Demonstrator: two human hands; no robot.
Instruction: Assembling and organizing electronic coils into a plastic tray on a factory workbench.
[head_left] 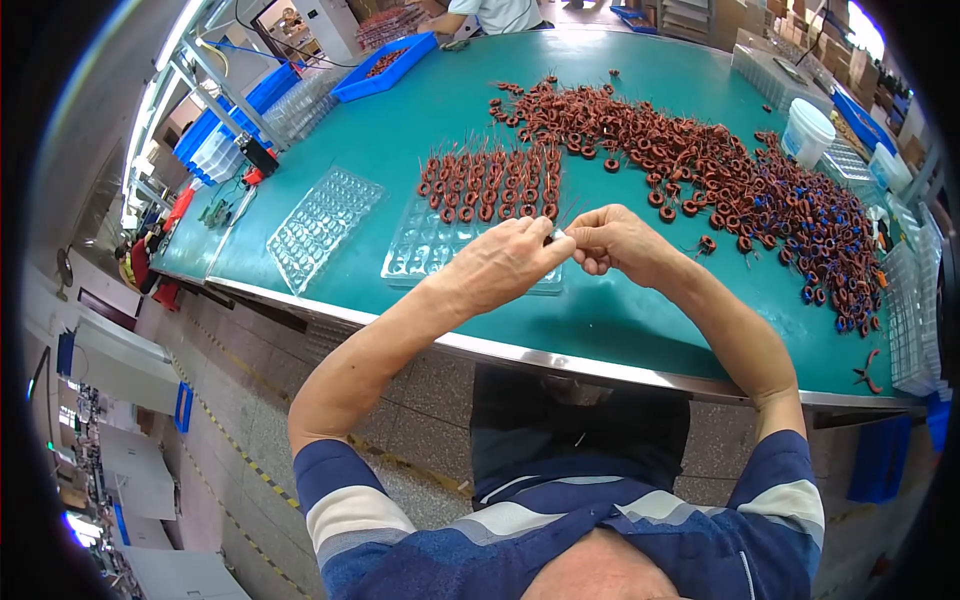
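My left hand [510, 258] and my right hand [618, 243] meet over the table's near side, fingers pinched together. Between them is a small ring coil, mostly covered by the fingertips; thin wire leads stick up there. Just beyond my left hand lies a clear plastic tray [405, 262] with moulded pockets. Its far part carries rows of copper-coloured ring coils [487, 184] with upright leads; pockets show bare nearer me. A big loose heap of similar coils [640, 135] spreads across the far middle and right. Toward the right, coils with blue parts [835, 240] are mixed in.
Another clear tray [325, 225] lies at left. A blue bin [385, 68] holds coils at the far left, near another person [495, 15]. White tubs [807, 132] and stacked clear trays [912, 315] line the right. Red-handled pliers [868, 372] lie by the front edge.
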